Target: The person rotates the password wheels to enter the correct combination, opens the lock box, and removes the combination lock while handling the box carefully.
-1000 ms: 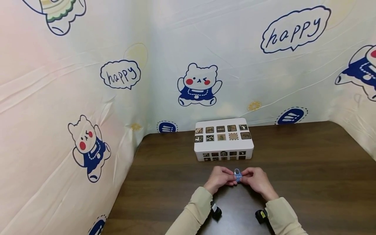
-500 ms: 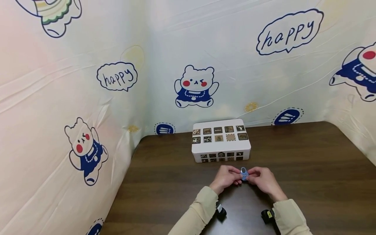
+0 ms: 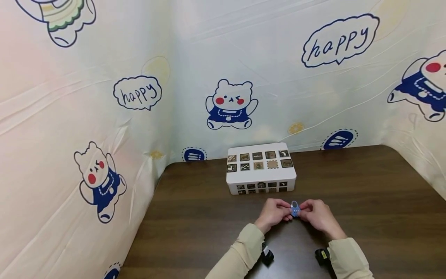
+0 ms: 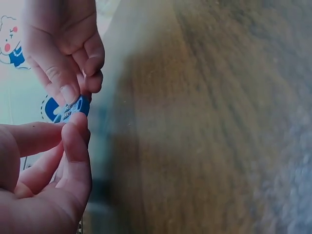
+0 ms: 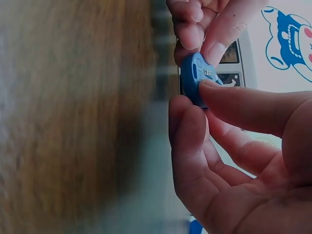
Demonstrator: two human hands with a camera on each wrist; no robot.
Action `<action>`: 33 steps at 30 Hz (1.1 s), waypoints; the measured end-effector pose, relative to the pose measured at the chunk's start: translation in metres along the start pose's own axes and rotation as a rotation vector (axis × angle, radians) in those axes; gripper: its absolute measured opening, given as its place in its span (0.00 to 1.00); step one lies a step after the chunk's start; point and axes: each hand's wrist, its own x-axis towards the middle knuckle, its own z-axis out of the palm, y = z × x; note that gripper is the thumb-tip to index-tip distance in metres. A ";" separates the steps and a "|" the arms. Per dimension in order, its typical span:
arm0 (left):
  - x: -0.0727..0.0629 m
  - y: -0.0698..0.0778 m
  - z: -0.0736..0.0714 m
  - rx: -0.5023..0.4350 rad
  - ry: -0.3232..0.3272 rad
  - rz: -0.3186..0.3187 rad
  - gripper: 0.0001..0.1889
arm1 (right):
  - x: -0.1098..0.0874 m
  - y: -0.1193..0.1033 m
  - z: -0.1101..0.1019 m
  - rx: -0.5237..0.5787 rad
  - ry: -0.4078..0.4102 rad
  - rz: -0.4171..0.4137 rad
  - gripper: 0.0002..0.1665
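Observation:
A small blue combination padlock [image 3: 295, 211] is held up between both hands, its shackle loop pointing up in the head view. My left hand [image 3: 274, 213] pinches its left side with thumb and fingertips. From the other side my right hand [image 3: 318, 216] pinches it the same way. Small number dials show on the face of the padlock [image 4: 71, 110] in the left wrist view. In the right wrist view the rounded edge of the padlock [image 5: 193, 78] shows a dark slot, and fingers cover part of its body.
A white box [image 3: 261, 168] with small square pictures on its lid and front stands just beyond the hands. The dark wooden table [image 3: 195, 217] meets a printed cloth [image 3: 174, 97] at its back and left.
Both hands and the padlock have shifted right in the head view, while the whole scene slid slightly left and down. The padlock's face has turned more toward the head camera.

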 end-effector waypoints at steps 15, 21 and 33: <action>-0.003 0.004 0.008 0.467 -0.092 0.213 0.10 | -0.004 0.006 -0.010 -0.137 0.061 0.024 0.08; -0.006 0.006 0.011 0.591 -0.138 0.265 0.13 | -0.004 0.011 -0.015 -0.142 0.064 0.038 0.08; -0.008 0.012 0.022 0.667 -0.117 0.287 0.15 | -0.005 0.018 -0.018 -0.173 0.088 0.032 0.08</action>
